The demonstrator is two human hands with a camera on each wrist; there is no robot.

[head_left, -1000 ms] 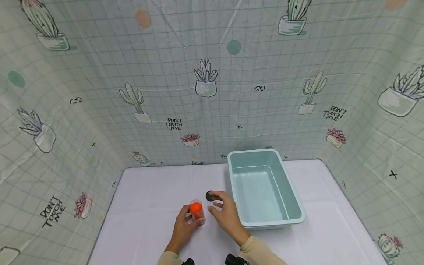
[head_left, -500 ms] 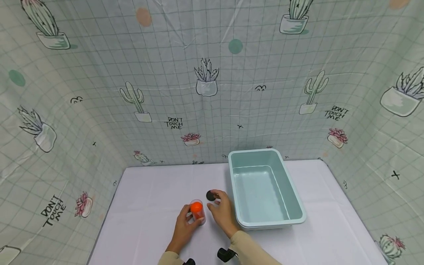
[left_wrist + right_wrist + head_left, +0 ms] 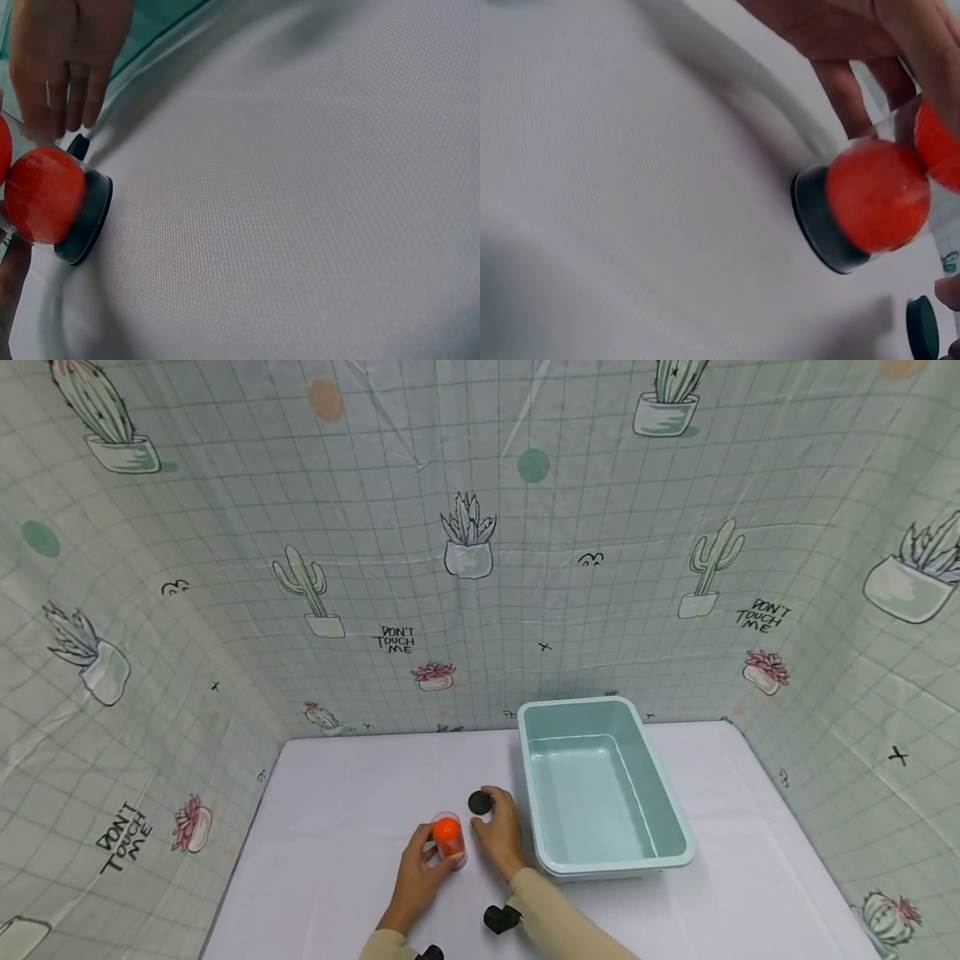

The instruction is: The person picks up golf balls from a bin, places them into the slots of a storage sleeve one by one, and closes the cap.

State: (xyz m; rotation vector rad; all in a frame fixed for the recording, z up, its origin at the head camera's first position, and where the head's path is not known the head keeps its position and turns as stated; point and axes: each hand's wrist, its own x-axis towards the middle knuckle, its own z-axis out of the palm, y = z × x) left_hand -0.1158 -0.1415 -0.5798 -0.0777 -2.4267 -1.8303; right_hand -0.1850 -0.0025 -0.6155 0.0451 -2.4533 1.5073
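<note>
My left hand [image 3: 417, 878] grips an upright clear plastic ball tube [image 3: 461, 853], thumb on the near side and fingers on the far side. Inside are stacked orange balls [image 3: 447, 830], at least two in the right wrist view, above a black base [image 3: 819, 225] set down on the cloth. To the right of the tube a round black lid [image 3: 480, 802] lies flat on the table. My right hand [image 3: 501, 831] is bent around the lid's right side, index finger at its far edge and thumb near its front. The right wrist view shows a small gap between the fingertips and the lid [image 3: 922, 328].
A pale blue-green plastic bin [image 3: 678, 847] stands just right of my right hand, nothing in it. White cloth [image 3: 352, 810] covers the table. A cactus-print curtain [image 3: 360, 527] rises behind and at both sides.
My right hand has turned and drawn its fingers in around the lid; its forearm and the black wrist camera have swung left. The left hand, tube and lid stay in place.
</note>
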